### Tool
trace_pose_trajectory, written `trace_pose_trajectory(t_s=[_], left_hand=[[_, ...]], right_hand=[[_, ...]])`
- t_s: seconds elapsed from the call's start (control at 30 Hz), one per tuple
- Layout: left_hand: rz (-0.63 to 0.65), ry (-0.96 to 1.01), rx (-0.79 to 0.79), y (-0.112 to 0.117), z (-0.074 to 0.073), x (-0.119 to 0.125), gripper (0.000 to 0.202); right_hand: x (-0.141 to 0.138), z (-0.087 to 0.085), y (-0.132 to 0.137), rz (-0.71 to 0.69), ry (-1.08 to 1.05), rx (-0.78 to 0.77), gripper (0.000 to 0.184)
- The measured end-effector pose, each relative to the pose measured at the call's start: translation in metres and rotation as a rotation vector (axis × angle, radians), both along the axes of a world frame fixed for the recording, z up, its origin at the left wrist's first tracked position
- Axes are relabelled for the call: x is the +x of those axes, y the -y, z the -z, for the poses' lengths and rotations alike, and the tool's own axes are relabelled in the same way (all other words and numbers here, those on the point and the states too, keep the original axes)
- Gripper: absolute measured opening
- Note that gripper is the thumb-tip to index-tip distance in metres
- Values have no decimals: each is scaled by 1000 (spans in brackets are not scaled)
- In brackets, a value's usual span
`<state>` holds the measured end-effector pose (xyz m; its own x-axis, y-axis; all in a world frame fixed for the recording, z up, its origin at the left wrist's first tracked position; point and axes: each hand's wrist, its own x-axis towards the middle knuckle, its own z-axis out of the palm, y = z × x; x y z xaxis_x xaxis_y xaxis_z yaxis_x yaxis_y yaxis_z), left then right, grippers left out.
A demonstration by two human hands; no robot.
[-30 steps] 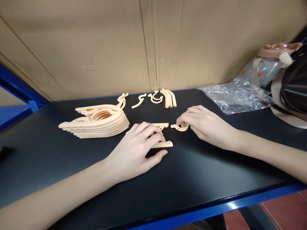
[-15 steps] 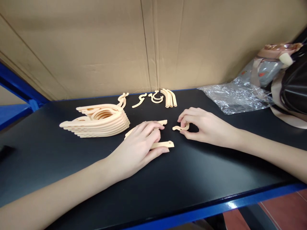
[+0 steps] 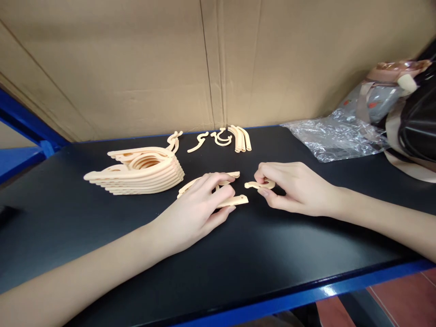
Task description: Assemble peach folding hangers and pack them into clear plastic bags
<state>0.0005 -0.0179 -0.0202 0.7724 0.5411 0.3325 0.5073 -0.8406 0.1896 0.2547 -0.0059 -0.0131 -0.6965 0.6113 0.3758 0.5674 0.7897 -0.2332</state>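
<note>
My left hand lies over cream plastic hanger arms, thumb along the near arm and fingers curled over the pieces. Much of these parts is hidden under the palm; a curved end shows to the left of the knuckles. A small curved hanger hook is pinched between the thumb and bent fingers of my right hand. Its knobbed end points left, a short gap away from the arms' ends.
A stack of cream hangers stands at the left. Toward the cardboard wall lie loose hooks, an S-shaped piece and several hanger arms. Clear plastic film and a bottle are at the right.
My right hand has turned and lowered slightly around the hook, its fingers now more curled. The hanger arms under my left hand have shifted slightly right.
</note>
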Motion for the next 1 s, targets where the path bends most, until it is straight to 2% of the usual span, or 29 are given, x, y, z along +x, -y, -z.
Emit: trace_pose_trajectory(t_s=[0.2, 0.37, 0.5, 0.77, 1.0], left_hand=[[-47, -12, 18, 0, 1, -1, 16], [-35, -23, 29, 1, 1, -1, 23], [-39, -16, 22, 0, 2, 0, 24], [-76, 20, -97, -1, -2, -1, 23], [-82, 18, -126, -1, -2, 0, 27]], right_hand=[[-4, 0, 3, -46, 66, -27, 27], [-7, 1, 4, -48, 38, -122, 36], [-8, 0, 5, -57, 28, -167, 38], [-8, 1, 5, -81, 0, -246, 39], [-8, 2, 5, -91, 20, -235, 39]])
